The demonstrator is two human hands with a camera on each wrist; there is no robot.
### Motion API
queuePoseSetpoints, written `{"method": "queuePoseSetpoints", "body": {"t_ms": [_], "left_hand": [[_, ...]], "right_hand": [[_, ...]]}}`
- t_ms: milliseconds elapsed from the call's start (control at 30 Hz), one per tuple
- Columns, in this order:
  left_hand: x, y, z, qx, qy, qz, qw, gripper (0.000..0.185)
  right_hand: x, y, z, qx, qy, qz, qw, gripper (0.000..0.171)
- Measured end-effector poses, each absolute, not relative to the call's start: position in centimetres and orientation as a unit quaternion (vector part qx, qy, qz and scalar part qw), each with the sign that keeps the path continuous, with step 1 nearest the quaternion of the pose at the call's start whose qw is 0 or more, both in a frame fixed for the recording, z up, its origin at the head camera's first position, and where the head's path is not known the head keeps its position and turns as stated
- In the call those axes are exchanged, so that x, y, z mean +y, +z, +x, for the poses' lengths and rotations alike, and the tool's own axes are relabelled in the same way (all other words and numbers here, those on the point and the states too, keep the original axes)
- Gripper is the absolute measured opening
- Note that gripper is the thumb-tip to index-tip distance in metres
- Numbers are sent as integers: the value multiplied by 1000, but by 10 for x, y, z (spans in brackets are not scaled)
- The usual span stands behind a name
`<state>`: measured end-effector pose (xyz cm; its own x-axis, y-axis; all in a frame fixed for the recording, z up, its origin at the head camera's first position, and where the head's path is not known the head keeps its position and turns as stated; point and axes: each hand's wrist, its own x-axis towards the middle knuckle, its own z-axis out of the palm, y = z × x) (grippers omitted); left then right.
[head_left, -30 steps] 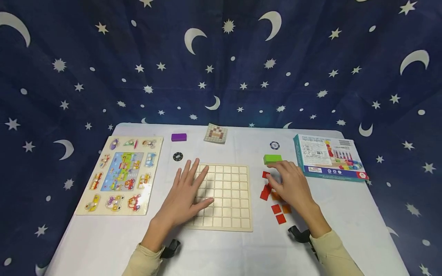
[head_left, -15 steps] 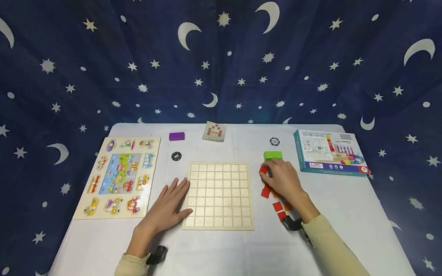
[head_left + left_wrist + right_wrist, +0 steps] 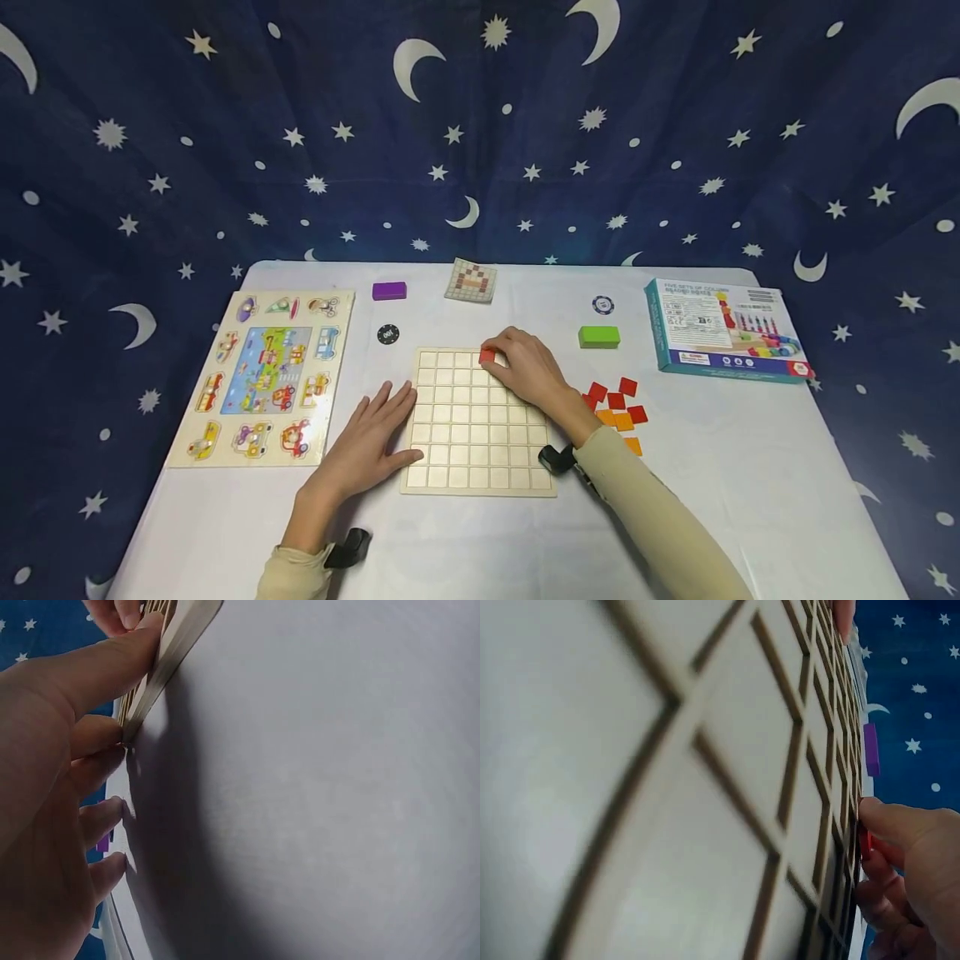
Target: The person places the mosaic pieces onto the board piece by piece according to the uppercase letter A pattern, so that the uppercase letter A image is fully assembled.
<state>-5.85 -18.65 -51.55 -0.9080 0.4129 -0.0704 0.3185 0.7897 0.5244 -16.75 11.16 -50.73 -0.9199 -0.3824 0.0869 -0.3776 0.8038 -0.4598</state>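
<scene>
A wooden grid board (image 3: 480, 433) with square cells lies in the middle of the table. My right hand (image 3: 528, 367) pinches a red square tile (image 3: 487, 356) between thumb and fingers at the board's far row, around the middle cells. In the right wrist view the tile (image 3: 865, 841) shows as a thin red edge under the thumb, close over the grid. At the board's left edge rests my left hand (image 3: 367, 446), fingers extended. Its thumb (image 3: 112, 671) touches the board's rim in the left wrist view, while the other fingertips are on or near the cloth.
Several loose red tiles (image 3: 616, 401) and orange tiles (image 3: 624, 422) lie right of the board. Behind them are a green block (image 3: 599, 337), a poker chip (image 3: 603, 305) and a box (image 3: 727, 329). A pattern card (image 3: 471, 282), purple block (image 3: 389, 291), black chip (image 3: 387, 334) and picture puzzle (image 3: 337, 333) lie farther left.
My right hand picked a red tile from beside the green block and carried it left to the board's far row. My left hand drew back from over the board to its left edge.
</scene>
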Motion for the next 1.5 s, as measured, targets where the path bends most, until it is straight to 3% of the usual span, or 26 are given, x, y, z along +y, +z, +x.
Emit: {"method": "queuePoseSetpoints", "body": {"t_ms": [300,567,1133,1500], "left_hand": [[-189,-518,-54,940,274,190,72,94],[-193,-520,-58,926,308,189,112,99],[-196,-518,-60,920,324,204,88,99],[-195,-519,-62,919,327,198,97,101]], "right_hand": [[100,-513,-171,944,-238,-229,15,30],[112,-507,-165,940,-249,-231,23,33],[239,-497,-119,963,-233,-138,1,34],[267,-508,-97,976,-178,-126,13,38]]}}
